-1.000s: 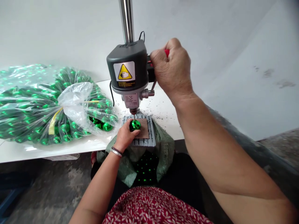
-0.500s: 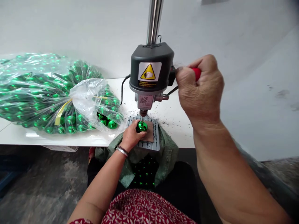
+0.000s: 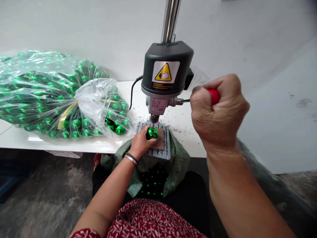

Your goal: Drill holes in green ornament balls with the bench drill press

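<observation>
A shiny green ball (image 3: 153,133) sits on a brown board (image 3: 160,140) under the drill press (image 3: 167,69). My left hand (image 3: 141,141) grips the ball from its left side, thumb along the near edge. The drill chuck (image 3: 155,118) is right above it, and the bit reaches down to the ball's top; whether it has gone in cannot be made out. Up on the right, my right hand (image 3: 219,110) is wrapped round the red knob (image 3: 214,96) of the press's feed lever.
A big clear plastic bag (image 3: 91,94) of green balls covers the left of the white table (image 3: 104,145). Dark shavings lie around the grey base plate (image 3: 166,152). A green woven sack (image 3: 179,158) with more green balls hangs open below the table edge.
My right hand has swung the feed lever down, and the red knob sits lower. My left hand still holds the ball in place. The whole view has shifted slightly.
</observation>
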Tool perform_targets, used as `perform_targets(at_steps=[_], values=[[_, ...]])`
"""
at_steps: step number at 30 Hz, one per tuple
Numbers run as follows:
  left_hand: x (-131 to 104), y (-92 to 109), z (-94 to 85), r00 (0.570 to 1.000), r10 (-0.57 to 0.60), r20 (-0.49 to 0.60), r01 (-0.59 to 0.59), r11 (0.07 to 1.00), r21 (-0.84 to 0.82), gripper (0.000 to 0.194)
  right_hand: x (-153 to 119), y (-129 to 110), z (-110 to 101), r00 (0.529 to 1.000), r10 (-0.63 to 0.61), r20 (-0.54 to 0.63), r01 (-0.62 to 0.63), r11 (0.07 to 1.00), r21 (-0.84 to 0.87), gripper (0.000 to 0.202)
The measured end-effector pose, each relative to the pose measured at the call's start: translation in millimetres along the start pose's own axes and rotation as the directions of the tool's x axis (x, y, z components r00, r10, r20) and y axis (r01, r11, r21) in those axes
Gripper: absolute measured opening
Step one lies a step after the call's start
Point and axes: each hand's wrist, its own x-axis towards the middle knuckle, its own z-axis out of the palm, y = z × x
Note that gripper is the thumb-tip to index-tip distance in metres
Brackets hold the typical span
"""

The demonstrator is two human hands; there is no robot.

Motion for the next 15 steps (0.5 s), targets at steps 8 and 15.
perform_targets(at_steps=[8, 15], values=[[0, -2, 1.5, 1.0, -0.004, -0.01, 0.004, 1.0, 0.026, 0.062, -18, 5, -3, 1.0, -0.016, -0.009, 0.015, 0.994, -0.105, 0.012], [-1, 1, 1.1, 1.0, 0.009, -0.017, -0.008, 0.999, 0.035, 0.058, -28, 11, 1, 0.992, -0.11, -0.068, 0.096, 0.979, -0.179, 0.014]])
